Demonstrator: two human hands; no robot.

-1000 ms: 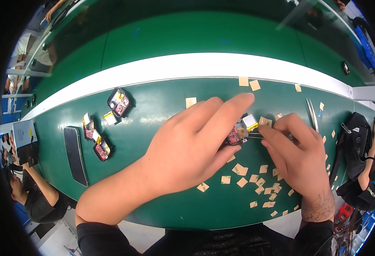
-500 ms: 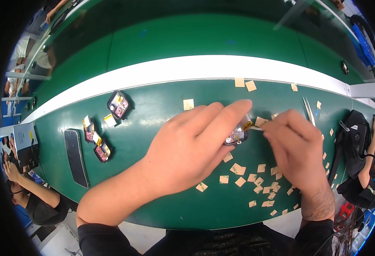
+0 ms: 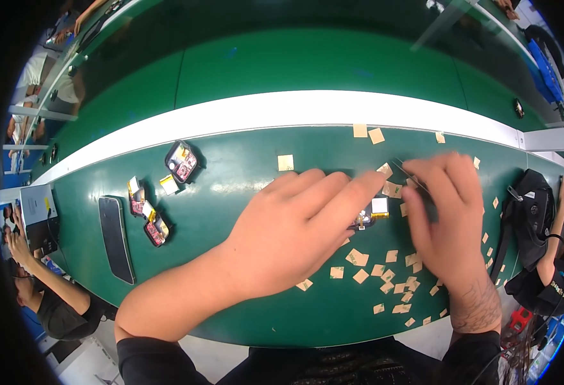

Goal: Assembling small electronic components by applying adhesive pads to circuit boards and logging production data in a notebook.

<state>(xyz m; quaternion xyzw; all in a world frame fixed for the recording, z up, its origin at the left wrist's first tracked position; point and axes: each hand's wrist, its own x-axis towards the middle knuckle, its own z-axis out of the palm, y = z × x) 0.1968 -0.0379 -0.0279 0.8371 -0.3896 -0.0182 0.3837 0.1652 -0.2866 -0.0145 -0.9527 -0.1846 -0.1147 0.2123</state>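
Note:
My left hand (image 3: 301,221) is closed around a small black-cased device (image 3: 362,221) and hides most of it. A white battery cell (image 3: 379,205) with yellow tape along its lower edge sticks out past the fingertips. Just to the right, my right hand (image 3: 445,205), slightly blurred, has a thin pair of metal tweezers (image 3: 411,176) between its fingers, tips pointing up and left. Close to those tips lies a beige adhesive square (image 3: 384,170), with another beige piece (image 3: 392,190) below it. Whether the tweezers touch either one, I cannot tell.
Several beige squares (image 3: 357,257) are scattered on the green table (image 3: 230,308). At left lie a phone (image 3: 115,239) and open black devices (image 3: 182,162) with batteries. A black bag (image 3: 527,212) sits at the right edge. A white rail (image 3: 295,108) crosses behind; other people work at both sides.
The tweezers have swung from pointing up beside my right hand to pointing left. My right fingers have left the device's battery, whose white face now shows. My left hand still holds the device.

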